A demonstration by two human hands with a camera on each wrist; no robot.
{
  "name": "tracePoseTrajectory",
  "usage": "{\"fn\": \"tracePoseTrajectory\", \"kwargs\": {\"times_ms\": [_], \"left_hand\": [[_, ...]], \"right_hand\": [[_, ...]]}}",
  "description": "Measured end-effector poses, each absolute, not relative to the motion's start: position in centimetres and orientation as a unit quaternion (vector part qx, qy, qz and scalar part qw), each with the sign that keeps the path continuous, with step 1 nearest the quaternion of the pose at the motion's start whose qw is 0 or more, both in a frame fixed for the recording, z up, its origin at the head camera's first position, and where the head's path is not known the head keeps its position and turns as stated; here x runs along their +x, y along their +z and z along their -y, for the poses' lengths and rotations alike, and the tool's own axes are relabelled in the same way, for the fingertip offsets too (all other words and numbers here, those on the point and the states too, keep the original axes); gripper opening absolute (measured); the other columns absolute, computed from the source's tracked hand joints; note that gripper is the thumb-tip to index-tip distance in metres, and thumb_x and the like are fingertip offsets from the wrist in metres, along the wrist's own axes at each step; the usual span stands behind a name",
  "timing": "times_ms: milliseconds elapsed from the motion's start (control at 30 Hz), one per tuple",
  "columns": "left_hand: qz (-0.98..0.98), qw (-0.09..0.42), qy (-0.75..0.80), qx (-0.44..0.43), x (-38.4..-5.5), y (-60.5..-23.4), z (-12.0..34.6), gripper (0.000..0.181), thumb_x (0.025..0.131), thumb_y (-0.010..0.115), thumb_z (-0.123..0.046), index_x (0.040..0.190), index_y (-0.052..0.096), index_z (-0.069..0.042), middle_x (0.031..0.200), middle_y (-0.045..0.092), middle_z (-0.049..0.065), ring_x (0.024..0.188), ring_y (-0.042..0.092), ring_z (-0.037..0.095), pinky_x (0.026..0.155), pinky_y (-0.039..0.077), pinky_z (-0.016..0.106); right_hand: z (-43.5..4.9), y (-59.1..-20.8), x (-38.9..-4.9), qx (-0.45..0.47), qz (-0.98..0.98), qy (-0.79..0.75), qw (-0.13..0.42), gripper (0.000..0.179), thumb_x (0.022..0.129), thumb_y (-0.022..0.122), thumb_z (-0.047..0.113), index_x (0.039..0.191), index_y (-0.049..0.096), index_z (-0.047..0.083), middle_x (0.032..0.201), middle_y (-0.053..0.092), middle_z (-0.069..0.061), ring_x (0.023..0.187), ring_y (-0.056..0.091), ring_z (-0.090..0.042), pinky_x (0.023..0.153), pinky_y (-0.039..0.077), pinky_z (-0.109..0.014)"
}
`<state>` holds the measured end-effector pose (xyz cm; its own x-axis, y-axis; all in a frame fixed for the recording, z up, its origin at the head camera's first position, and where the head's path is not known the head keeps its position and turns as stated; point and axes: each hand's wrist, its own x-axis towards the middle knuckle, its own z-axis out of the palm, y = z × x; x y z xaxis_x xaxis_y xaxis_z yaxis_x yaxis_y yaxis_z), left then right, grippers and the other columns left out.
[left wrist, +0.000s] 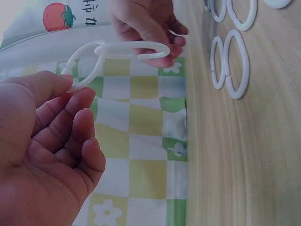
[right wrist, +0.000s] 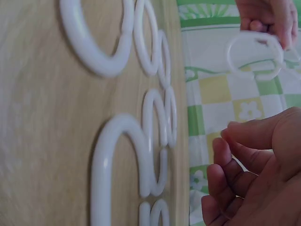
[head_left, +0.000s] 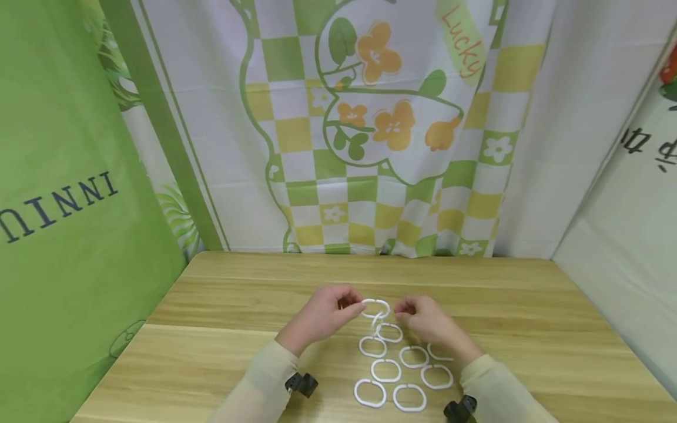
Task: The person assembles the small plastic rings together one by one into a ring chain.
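Note:
My left hand (head_left: 328, 314) pinches a white oval plastic ring (left wrist: 97, 70) between thumb and forefinger, above the table. A second white ring (left wrist: 136, 45) is looped through it and hangs down in the head view. To the right, apart from both rings, is my right hand (head_left: 427, 322). Its fingers (right wrist: 221, 149) are loosely bent with nothing held, the thumb close to the forefinger. Several similar white rings, each with a small split, lie flat on the table in front of me, among them a ring (head_left: 409, 409) near the front.
The wooden table (head_left: 222, 358) carries the loose rings between and below my forearms; my right wrist partly covers one. A checked, flowered curtain (head_left: 365, 194) hangs behind the table. Green cloth (head_left: 69, 282) stands at the left, white cloth (head_left: 629, 252) at the right.

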<state>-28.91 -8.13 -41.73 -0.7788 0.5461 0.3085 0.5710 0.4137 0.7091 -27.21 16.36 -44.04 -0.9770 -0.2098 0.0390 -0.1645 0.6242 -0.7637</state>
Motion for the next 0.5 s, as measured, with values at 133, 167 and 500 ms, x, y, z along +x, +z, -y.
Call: {"fn": "tracePoseTrajectory", "kwargs": {"times_ms": [133,167,500], "left_hand": [[0.841,0.015,-0.426,-0.333,-28.8,-41.6,8.2,0.011,0.097,0.064,-0.024,0.091,0.069,-0.016,0.077,0.061,-0.012,0.068,0.054,0.007,0.061,0.047,0.024],[0.841,0.016,-0.425,-0.334,-28.8,-41.6,8.2,0.010,0.096,0.065,-0.024,0.091,0.069,-0.016,0.077,0.061,-0.012,0.068,0.054,0.007,0.061,0.047,0.024],[0.842,0.016,-0.423,-0.335,-28.8,-41.2,8.3,0.009,0.096,0.066,-0.022,0.090,0.069,-0.016,0.076,0.061,-0.012,0.070,0.057,0.015,0.061,0.047,0.024]], "right_hand": [[-16.7,-44.8,-27.7,-0.097,-0.902,-0.419,0.046,0.004,0.086,0.068,0.006,0.090,0.067,0.004,0.078,0.060,-0.002,0.073,0.054,-0.015,0.067,0.046,-0.032],[-16.8,-45.0,-27.8,-0.098,-0.902,-0.417,0.048,0.004,0.086,0.068,0.006,0.090,0.067,0.004,0.078,0.060,-0.002,0.073,0.054,-0.015,0.066,0.046,-0.031],[-16.8,-46.2,-28.7,-0.088,-0.913,-0.392,0.073,0.009,0.082,0.073,0.009,0.086,0.066,0.006,0.078,0.060,-0.002,0.070,0.054,-0.017,0.063,0.047,-0.031]]}}
